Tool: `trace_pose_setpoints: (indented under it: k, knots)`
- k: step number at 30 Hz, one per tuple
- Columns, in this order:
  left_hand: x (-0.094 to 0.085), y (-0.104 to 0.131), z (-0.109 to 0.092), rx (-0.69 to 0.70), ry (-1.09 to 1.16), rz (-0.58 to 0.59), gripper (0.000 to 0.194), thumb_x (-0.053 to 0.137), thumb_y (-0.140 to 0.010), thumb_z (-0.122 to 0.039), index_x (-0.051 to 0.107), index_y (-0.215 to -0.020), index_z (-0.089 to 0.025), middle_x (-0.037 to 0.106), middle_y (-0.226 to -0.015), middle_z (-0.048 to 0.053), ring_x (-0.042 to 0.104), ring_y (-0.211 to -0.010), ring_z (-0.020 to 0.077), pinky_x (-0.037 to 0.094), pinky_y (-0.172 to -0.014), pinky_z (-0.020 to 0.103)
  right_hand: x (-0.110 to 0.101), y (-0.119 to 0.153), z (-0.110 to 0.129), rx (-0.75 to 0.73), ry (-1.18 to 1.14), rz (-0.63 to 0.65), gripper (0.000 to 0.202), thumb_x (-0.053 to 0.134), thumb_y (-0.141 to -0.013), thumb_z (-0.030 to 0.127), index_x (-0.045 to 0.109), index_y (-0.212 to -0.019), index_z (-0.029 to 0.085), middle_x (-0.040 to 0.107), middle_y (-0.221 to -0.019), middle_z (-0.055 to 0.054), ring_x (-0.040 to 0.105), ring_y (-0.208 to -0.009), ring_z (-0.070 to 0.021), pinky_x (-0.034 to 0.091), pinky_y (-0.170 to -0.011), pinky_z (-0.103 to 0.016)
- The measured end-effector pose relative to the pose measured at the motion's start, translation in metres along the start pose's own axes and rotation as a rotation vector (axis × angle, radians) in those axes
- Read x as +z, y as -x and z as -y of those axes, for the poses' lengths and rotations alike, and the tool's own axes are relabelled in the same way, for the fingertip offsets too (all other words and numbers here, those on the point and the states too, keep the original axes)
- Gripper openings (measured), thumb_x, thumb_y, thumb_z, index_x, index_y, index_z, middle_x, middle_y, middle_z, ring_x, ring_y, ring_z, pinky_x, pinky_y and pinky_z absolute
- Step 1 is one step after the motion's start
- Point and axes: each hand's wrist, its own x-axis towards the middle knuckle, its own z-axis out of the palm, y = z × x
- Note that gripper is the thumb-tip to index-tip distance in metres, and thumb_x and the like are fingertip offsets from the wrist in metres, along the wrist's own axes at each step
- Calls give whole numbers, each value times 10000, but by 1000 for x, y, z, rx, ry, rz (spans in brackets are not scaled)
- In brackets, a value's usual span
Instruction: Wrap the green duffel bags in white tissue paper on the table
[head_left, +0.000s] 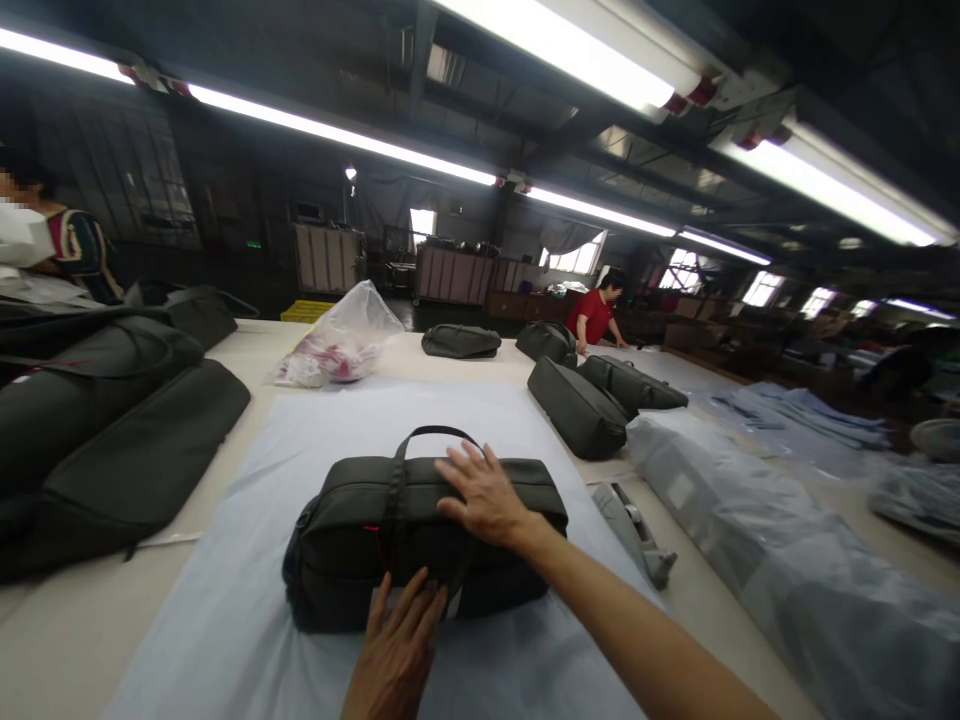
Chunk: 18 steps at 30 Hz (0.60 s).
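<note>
A dark duffel bag (337, 545) with a red zipper pull and a black carry handle lies in front of me on a pale blue plastic sheet (247, 560). My right hand (487, 492) is spread over the top of the bag, next to the raised handle. Lower down, at the bag's near side, my left hand (401, 635) rests with fingers stretched out over a small pale patch. Neither hand is closed around anything.
Dark bags lie stacked at left (150, 450), and more bags (577, 405) stand at right. A long plastic-wrapped bundle (750, 530), a grey tape dispenser (634, 530) and a clear plastic bag (349, 340) are on the table. A person in red (596, 315) works beyond.
</note>
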Motion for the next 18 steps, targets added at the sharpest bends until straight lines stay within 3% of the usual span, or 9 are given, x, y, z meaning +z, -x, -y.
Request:
trace_pose_setpoints:
  k: [3, 5, 7, 10, 13, 16, 18]
  knots:
    - [-7, -12, 0, 95, -65, -121, 493, 519, -729, -86, 620, -1163, -297, 713, -1112, -12, 583, -1183, 210, -31, -1235, 458, 36, 9, 2, 26, -54, 90, 559, 353, -969, 584, 389, -1466, 331, 371, -1542, -32, 267, -1445, -281, 112, -1190, -552]
    - [-21, -35, 7, 117, -82, -167, 329, 540, -803, -175, 647, -1080, -318, 707, -1108, -12, 598, -1147, 198, 4, -1236, 446, 49, 12, -4, 39, -90, 91, 578, 336, -964, 605, 379, -1472, 333, 353, -1551, -28, 261, -1448, -284, 112, -1194, -551]
    - [-35, -68, 19, -3, -95, -164, 300, 539, -864, -264, 631, -1146, -305, 653, -1240, 18, 549, -1223, 218, 90, -1221, 478, 53, 11, -10, 32, -125, 76, 587, 335, -958, 619, 383, -1470, 335, 350, -1552, -27, 253, -1451, -287, 106, -1196, -549]
    - [-43, -116, 41, -338, -151, -118, 405, 481, -909, -349, 569, -1288, -236, 523, -1413, 114, 412, -1346, 337, 217, -1128, 619, 50, 8, -17, 33, -171, 67, 574, 343, -963, 605, 381, -1470, 337, 357, -1549, -32, 262, -1448, -283, 101, -1198, -543]
    - [-35, -143, 58, -450, -190, 51, 401, 445, -919, -363, 607, -1255, -215, 541, -1389, 148, 410, -1326, 390, 251, -1064, 664, 44, 2, -26, 12, -204, 123, 681, 424, -912, 663, 368, -1481, 293, 356, -1548, -78, 275, -1440, -297, 137, -1190, -533]
    - [-36, -153, 74, -487, -168, 318, 395, 439, -931, -375, 613, -1258, -236, 561, -1372, 131, 458, -1283, 356, 320, -1037, 579, 34, -9, -37, -64, -256, 265, 968, 554, -746, 788, 328, -1502, 229, 308, -1562, -147, 278, -1430, -347, 213, -1162, -530]
    - [-42, -156, 87, -530, -151, 407, 438, 428, -940, -428, 565, -1314, -245, 611, -1298, 124, 524, -1196, 327, 384, -984, 516, 22, -16, -42, -115, -280, 342, 1093, 613, -659, 817, 306, -1511, 205, 270, -1571, -178, 277, -1426, -372, 239, -1147, -538]
